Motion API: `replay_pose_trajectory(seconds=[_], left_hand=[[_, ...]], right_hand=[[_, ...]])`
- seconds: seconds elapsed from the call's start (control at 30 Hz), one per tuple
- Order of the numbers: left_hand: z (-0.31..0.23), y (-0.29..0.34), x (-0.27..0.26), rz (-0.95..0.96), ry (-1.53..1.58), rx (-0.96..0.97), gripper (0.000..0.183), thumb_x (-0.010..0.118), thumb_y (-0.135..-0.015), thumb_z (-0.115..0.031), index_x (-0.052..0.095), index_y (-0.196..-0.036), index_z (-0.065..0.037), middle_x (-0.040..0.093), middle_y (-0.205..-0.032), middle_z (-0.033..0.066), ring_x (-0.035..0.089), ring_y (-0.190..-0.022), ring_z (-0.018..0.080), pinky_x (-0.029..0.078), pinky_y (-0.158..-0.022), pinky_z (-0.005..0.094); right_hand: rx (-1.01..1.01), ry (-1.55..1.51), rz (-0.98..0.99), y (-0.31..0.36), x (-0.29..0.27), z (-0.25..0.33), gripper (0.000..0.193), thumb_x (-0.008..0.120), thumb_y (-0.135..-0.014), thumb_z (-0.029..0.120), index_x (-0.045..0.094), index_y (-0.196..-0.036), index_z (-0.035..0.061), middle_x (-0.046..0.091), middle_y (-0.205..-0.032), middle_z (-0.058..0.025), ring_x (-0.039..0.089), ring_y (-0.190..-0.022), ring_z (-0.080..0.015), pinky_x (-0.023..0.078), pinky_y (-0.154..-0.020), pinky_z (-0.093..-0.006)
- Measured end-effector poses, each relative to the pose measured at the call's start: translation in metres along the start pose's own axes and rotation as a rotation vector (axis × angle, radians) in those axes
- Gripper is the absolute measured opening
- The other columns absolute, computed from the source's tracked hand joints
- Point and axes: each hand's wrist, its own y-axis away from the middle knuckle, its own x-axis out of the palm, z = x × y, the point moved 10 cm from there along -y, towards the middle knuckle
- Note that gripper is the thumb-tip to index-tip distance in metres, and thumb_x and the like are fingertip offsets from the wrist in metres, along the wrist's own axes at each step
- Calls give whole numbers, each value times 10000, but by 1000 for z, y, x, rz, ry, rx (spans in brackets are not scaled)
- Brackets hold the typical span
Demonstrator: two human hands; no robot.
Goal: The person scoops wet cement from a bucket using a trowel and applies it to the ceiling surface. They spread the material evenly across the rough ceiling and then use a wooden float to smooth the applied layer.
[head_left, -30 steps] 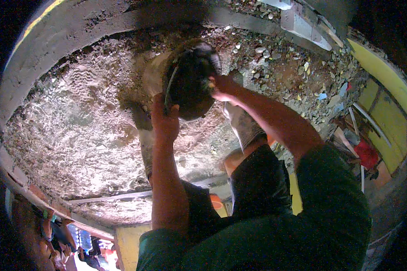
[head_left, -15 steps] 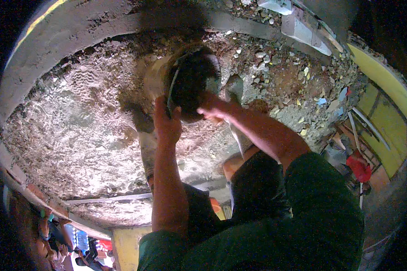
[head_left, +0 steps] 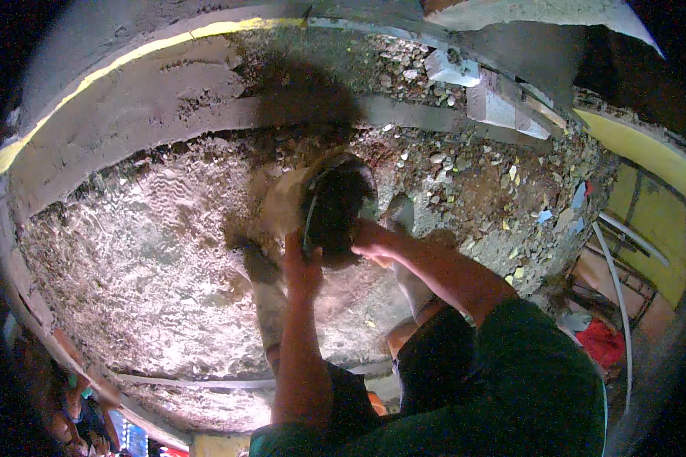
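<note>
A dark bucket (head_left: 341, 202) lies tipped on the ground in front of me, its mouth turned toward me and its inside in deep shadow. My left hand (head_left: 303, 268) is closed on the left part of its rim, with the thumb on the inner side. At the lower right of the mouth is my right hand (head_left: 373, 242), with fingers curled in toward the dark opening. Whatever it holds there is hidden by shadow. My feet and lower legs stand on either side of the bucket.
Pale, uneven soil (head_left: 145, 274) spreads to the left. Broken stones and tile bits (head_left: 503, 183) litter the right. A concrete ledge (head_left: 206, 122) runs behind the bucket, with white blocks (head_left: 503, 107) on it. A red cloth-like thing (head_left: 601, 341) and a long pale pipe (head_left: 621, 312) are at far right.
The whole view has shifted, so the bucket and both hands sit lower and slightly to the right in the picture. Both hands stay at the bucket's mouth.
</note>
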Motion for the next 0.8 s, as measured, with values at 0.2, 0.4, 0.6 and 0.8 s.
replay_pose_trajectory(seconds=[0.2, 0.4, 0.6, 0.8], left_hand=[[16, 8, 6, 54, 87, -72, 460, 597, -823, -84, 440, -1239, 36, 527, -1185, 219, 504, -1139, 345, 395, -963, 385], [7, 5, 1, 70, 118, -142, 424, 624, -797, -43, 474, -1187, 31, 549, -1160, 182, 538, -1074, 287, 418, -925, 368], [14, 3, -11, -33, 278, -122, 447, 646, -776, -37, 475, -1185, 23, 560, -1120, 174, 547, -1023, 278, 421, -904, 355], [25, 4, -11, 19, 331, -194, 439, 641, -785, -48, 478, -1187, 20, 562, -1119, 180, 547, -1017, 287, 414, -911, 358]], right_hand=[[-20, 272, -503, 118, -76, -2, 466, 552, -784, 89, 507, -1244, 144, 643, -933, -181, 645, -794, -318, 526, -665, -441], [-268, 543, -501, 34, -73, 18, 429, 582, -770, 116, 542, -1197, 114, 633, -928, -203, 638, -756, -335, 535, -654, -441], [-306, 285, -395, 19, -32, 10, 428, 595, -780, 156, 526, -1187, 42, 618, -1008, -252, 640, -848, -341, 550, -732, -423], [-198, 329, -393, -5, -50, 7, 317, 554, -792, 158, 570, -1076, 19, 558, -1132, -213, 620, -887, -359, 534, -721, -428]])
